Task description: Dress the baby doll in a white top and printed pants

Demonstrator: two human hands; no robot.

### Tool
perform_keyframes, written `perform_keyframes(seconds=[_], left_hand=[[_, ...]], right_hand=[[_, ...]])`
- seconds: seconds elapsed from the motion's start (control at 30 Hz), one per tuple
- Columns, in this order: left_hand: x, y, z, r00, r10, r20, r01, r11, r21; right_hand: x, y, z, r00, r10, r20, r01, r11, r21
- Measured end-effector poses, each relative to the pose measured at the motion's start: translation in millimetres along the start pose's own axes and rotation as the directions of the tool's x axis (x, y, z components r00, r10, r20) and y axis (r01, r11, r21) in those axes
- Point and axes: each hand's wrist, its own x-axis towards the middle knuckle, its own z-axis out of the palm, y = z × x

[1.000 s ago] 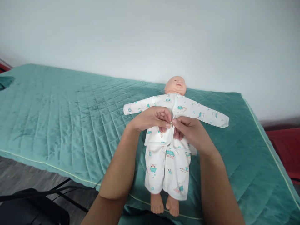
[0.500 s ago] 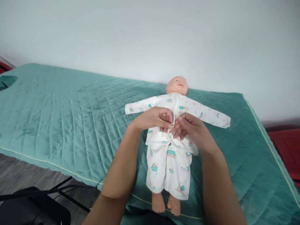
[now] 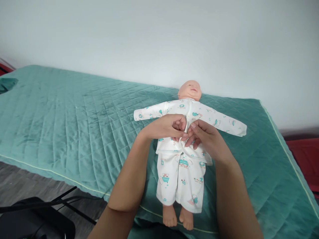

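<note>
A baby doll (image 3: 189,90) lies on its back, feet toward me, dressed in a white printed shirt (image 3: 171,146) and matching trousers (image 3: 179,179). Both sleeves stretch out to the sides. At the middle of the chest, my left hand (image 3: 175,127) pinches the shirt's front edge between thumb and curled fingers. Close against it, my right hand (image 3: 203,134) grips the other front edge with thumb and forefinger, its remaining fingers bent. Fingertips of the two hands nearly meet, and they cover whatever fastening lies between them.
Green quilted cover (image 3: 74,126) spreads over the bed beneath the doll. A white wall (image 3: 159,39) rises behind it. Something red (image 3: 304,162) stands beyond the right edge. At the lower left are a black object (image 3: 35,219) and thin dark bars (image 3: 77,212) above the floor.
Both hands stay at the shirt front with only slight finger movement. The fingertips have drawn a little closer over the opening, and the whole view has shifted slightly.
</note>
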Motion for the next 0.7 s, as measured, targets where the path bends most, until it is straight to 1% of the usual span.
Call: perform_keyframes(seconds=[0.2, 0.33, 0.7], left_hand=[[0.2, -6.7, -5.0, 0.997, 0.055, 0.056, -0.052, 0.997, -0.049], [1.0, -11.8, -8.7, 0.995, 0.071, 0.074, -0.066, 0.995, -0.070], [2.2, -13.9, -11.8, 0.992, 0.039, 0.121, -0.031, 0.997, -0.075]], right_hand=[[-1.4, -1.4, -0.3, 1.000, 0.009, 0.015, -0.009, 1.000, -0.029], [-1.8, -3.0, -0.5, 1.000, 0.018, 0.020, -0.018, 0.999, -0.033], [-1.5, -0.4, -1.6, 0.999, 0.008, 0.040, -0.006, 0.999, -0.040]])
